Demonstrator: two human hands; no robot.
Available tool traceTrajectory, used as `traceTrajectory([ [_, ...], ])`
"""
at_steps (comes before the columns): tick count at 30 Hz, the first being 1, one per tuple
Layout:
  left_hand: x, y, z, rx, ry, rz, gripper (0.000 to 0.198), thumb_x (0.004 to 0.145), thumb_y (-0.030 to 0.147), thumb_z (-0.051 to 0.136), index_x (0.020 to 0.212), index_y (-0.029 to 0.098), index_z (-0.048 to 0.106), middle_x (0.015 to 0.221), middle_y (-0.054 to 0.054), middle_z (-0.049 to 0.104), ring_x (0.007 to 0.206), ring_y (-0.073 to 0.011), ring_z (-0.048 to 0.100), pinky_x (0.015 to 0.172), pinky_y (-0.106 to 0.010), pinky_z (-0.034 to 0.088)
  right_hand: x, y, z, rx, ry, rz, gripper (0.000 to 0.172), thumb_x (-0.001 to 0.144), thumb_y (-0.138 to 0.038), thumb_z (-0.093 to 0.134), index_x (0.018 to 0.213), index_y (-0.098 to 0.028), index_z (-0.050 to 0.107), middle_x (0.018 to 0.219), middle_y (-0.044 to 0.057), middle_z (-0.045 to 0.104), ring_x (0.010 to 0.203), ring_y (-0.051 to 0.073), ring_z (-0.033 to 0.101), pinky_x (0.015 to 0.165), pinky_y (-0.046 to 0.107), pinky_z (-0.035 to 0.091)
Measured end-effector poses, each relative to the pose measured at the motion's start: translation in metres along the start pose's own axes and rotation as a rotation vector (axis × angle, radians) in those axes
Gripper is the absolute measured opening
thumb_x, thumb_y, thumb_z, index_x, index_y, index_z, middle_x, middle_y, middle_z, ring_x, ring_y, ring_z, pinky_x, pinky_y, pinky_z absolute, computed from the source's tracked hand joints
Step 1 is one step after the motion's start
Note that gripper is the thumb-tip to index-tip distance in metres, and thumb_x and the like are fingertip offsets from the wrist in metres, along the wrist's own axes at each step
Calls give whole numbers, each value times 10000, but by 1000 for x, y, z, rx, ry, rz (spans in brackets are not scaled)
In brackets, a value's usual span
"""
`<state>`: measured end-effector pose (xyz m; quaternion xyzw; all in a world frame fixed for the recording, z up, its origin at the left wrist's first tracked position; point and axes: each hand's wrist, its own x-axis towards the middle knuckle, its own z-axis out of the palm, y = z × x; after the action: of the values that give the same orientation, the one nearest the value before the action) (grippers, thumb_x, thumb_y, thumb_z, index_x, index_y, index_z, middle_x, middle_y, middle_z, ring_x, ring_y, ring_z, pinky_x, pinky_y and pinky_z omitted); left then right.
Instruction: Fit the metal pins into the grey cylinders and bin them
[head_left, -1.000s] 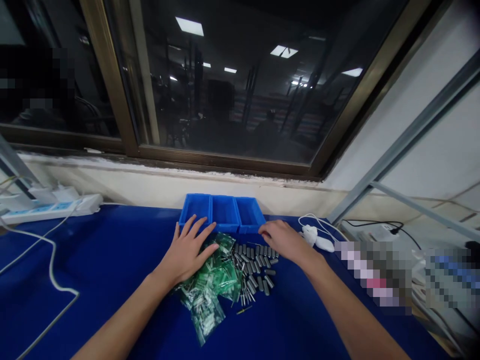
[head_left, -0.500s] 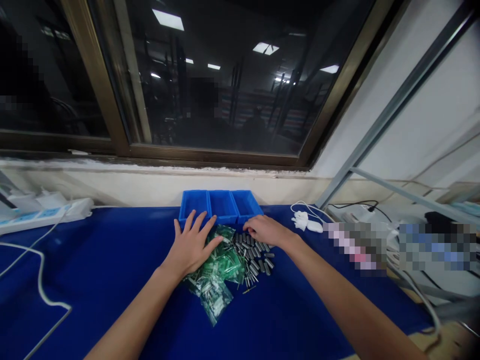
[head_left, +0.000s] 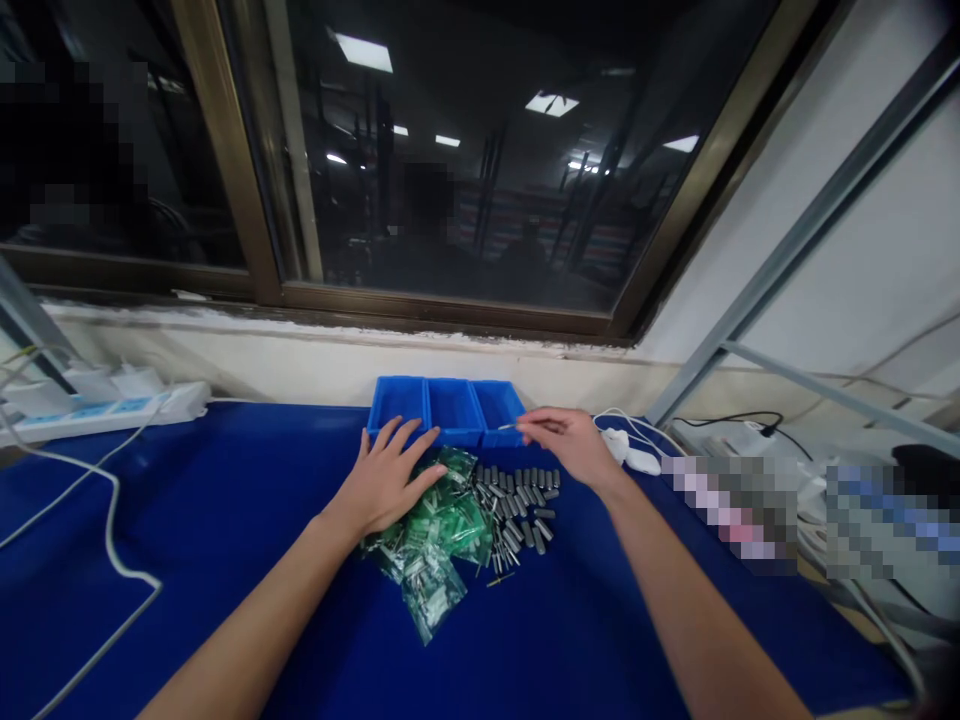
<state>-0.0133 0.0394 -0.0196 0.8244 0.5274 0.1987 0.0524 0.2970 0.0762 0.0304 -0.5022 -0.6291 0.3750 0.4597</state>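
Thin item [head_left: 508, 427] in R hand [head_left: 574, 445] too sm. for ID, green bags [head_left: 454, 525] pt. hidden by L hand [head_left: 379, 487]

My bench [head_left: 225, 500]: deep plain blue. Three-part tray [head_left: 454, 438]: brighter blue, uniform. Packets [head_left: 459, 520] at my left grip [head_left: 385, 483]: translucent green, the lowest tending to teal. Loose cylinders [head_left: 523, 499]: dark grey with paler glints. Slim pin [head_left: 508, 427] in my right grip [head_left: 566, 440]: silvery. Stray pin [head_left: 499, 578]: brassy yellow. Power strip [head_left: 45, 428]: white, pale blue panels [head_left: 127, 406]. Cable [head_left: 112, 517]: white. Window frame [head_left: 450, 314]: bronze-brown. Pane [head_left: 465, 70]: near-black, showing white light panels [head_left: 365, 53] and red, blue and whitish stripes [head_left: 577, 210]. Metal post [head_left: 825, 216]: grey.
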Motion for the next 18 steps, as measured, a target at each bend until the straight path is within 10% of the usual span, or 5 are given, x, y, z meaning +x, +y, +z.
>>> traceTrajectory([
  [3, 0, -2, 1, -11, 1, 4, 651, 1069, 712, 328, 1615, 370, 424, 1681, -69, 418, 1581, -423, 269, 1201, -830, 190, 4, 21, 5, 289, 312, 101, 474, 658, -598, 849, 952, -232, 790, 1040, 70, 813, 989, 242, 719, 855, 377, 533],
  [18, 4, 4, -5, 7, 1, -85, 776, 968, 835, 397, 1607, 398, 449, 1712, -24, 371, 1593, -527, 132, 1076, -972, 19, 3, 24, 9, 582, 404, 229, 313, 681, -376, 894, 911, -258, 717, 867, -49, 749, 905, 127, 688, 712, 214, 466],
])
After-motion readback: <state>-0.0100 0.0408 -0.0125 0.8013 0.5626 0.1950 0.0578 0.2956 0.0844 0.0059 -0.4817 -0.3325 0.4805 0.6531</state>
